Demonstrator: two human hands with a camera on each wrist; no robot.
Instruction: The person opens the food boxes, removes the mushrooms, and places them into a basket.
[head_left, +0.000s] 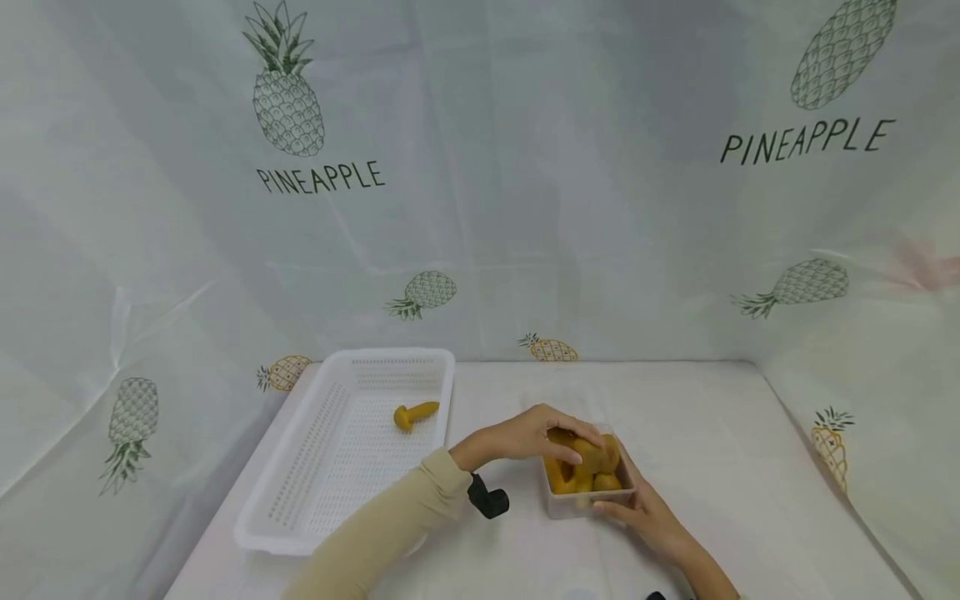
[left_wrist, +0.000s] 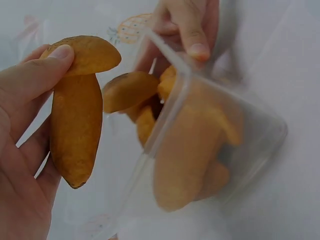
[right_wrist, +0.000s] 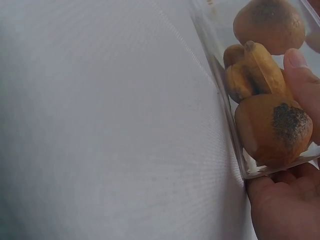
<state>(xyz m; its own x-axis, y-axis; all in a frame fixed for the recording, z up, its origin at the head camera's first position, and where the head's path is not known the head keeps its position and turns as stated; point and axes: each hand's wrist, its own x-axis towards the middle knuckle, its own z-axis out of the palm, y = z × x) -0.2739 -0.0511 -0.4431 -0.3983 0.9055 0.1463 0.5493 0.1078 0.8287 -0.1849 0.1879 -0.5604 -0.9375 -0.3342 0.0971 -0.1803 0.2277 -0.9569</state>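
My left hand (head_left: 528,435) is over a clear plastic box (head_left: 573,505) of yellow-brown mushrooms. In the left wrist view it pinches one mushroom (left_wrist: 76,125) by its cap, thumb on top, stem pointing down. That mushroom appears beside the box's rim there. My right hand (head_left: 651,518) grips the right side of the box, its thumb at the near wall. Through the clear wall in the right wrist view, several mushrooms (right_wrist: 272,130) show, some caps bearing dark patches. Part of the box's contents is hidden behind my left hand.
On the left of the white table (head_left: 690,433) stands a white perforated basket (head_left: 341,458), with a single mushroom (head_left: 405,416) lying near its right wall. A black wrist camera (head_left: 489,498) hangs below my left wrist. A pineapple-printed curtain (head_left: 600,208) encloses the back and sides.
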